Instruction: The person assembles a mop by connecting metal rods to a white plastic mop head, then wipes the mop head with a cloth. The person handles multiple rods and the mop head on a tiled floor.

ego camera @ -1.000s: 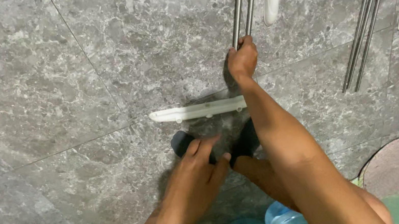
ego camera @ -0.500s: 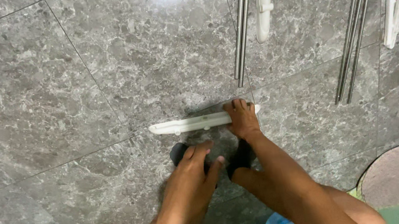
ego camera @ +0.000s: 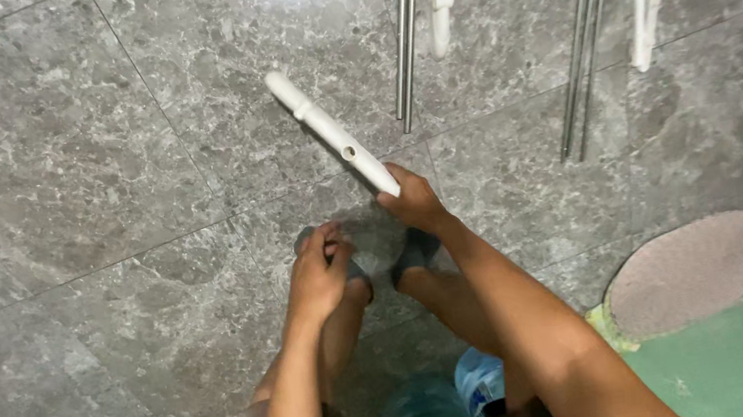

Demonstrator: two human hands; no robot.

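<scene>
My right hand (ego camera: 414, 201) closes its fingers around the near end of a white plastic tube (ego camera: 333, 133), which slants up and to the left above the grey stone floor (ego camera: 81, 180). My left hand (ego camera: 318, 273) rests on my left foot (ego camera: 342, 274), fingers curled together over the dark sock. Two pairs of steel rods (ego camera: 406, 32) lie beyond on the floor, with other white tube pieces (ego camera: 642, 10) beside them. A round beige mat (ego camera: 691, 272) lies to the right.
</scene>
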